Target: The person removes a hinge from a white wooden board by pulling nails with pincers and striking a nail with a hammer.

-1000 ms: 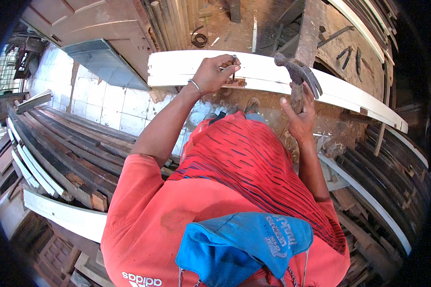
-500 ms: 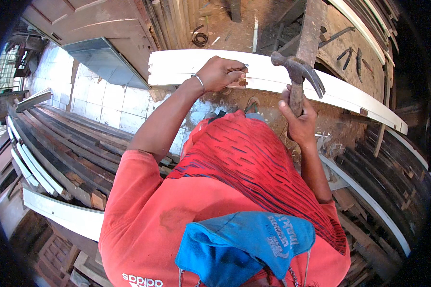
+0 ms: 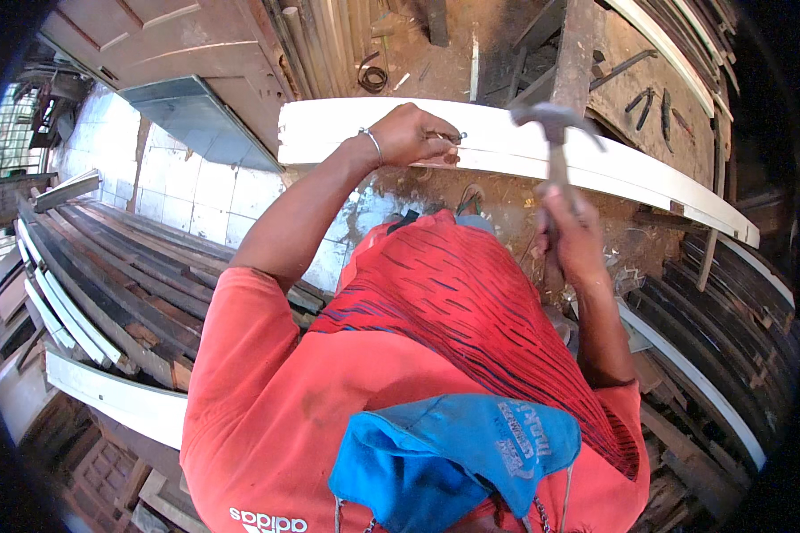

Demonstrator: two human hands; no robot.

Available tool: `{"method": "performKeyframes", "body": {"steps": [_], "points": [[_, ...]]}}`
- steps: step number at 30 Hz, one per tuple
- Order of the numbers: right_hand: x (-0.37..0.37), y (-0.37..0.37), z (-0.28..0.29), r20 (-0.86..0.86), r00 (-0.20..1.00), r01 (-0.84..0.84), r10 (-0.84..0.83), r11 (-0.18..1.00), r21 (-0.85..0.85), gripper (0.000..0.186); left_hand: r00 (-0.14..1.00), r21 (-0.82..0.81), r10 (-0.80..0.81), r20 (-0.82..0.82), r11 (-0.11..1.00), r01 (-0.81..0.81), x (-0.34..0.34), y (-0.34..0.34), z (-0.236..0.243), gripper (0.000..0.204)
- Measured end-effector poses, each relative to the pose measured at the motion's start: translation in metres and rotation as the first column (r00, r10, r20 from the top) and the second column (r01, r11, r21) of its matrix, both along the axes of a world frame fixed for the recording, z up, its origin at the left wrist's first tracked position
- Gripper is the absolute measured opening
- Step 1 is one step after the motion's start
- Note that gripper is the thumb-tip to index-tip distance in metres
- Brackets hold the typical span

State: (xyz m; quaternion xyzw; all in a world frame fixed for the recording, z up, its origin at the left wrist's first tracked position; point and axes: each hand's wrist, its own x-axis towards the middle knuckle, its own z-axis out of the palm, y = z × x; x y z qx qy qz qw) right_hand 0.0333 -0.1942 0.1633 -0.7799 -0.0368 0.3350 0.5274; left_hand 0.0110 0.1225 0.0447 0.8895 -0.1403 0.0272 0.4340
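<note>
A long white-painted wooden board [image 3: 356, 120] lies crosswise in front of me. My left hand [image 3: 415, 138] rests on it, thumb and forefinger pinching a small metal nail [image 3: 461, 136] whose end pokes out to the right. The closed fingers hide most of the nail. To the right, my right hand [image 3: 571, 233] is wrapped round the handle of a claw hammer [image 3: 556, 124]. Its metal head is raised near the board, to the right of the nail, and is a little blurred.
Stacked timber [image 3: 133, 280] fills the left, with more dark planks [image 3: 684, 346] at right. A panelled door [image 3: 187, 44] and a glass sheet [image 3: 200, 120] stand at far left. Pliers and other hand tools [image 3: 666, 117] lie on a wooden surface at far right.
My right hand has shifted its grip lower on the hammer's handle, and the hammer has turned more upright. My left hand stays on the board, its fingers closer round the nail.
</note>
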Motion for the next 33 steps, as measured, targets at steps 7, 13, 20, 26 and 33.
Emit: {"method": "performKeyframes", "body": {"steps": [7, 13, 20, 26, 33], "points": [[-0.012, -0.013, -0.026, 0.657, 0.752, -0.132, 0.057, 0.989, 0.065, 0.034, 0.998, 0.034, -0.061, -0.007, 0.998, 0.061, -0.002, -0.007, 0.006, 0.026], [-0.019, 0.003, 0.028, 0.185, 0.969, -0.174, 0.167, 0.984, 0.024, 0.033, 0.997, 0.039, -0.017, 0.074, 0.999, 0.015, -0.012, -0.011, -0.002, 0.027], [-0.022, -0.011, -0.018, 0.796, 0.6, -0.311, 0.076, 0.94, 0.144, 0.036, 0.994, 0.065, -0.085, 0.062, 0.995, 0.081, -0.005, -0.01, 0.006, 0.026], [-0.018, 0.001, 0.028, 0.197, 0.973, -0.135, 0.121, 0.989, 0.06, 0.032, 0.991, 0.108, -0.061, 0.119, 0.993, 0.048, -0.009, -0.008, 0.007, 0.021], [-0.016, -0.018, -0.041, 0.708, 0.7, -0.206, 0.099, 0.976, 0.067, 0.034, 0.993, 0.055, -0.119, 0.001, 0.991, 0.119, -0.003, -0.007, 0.008, 0.029]]}}
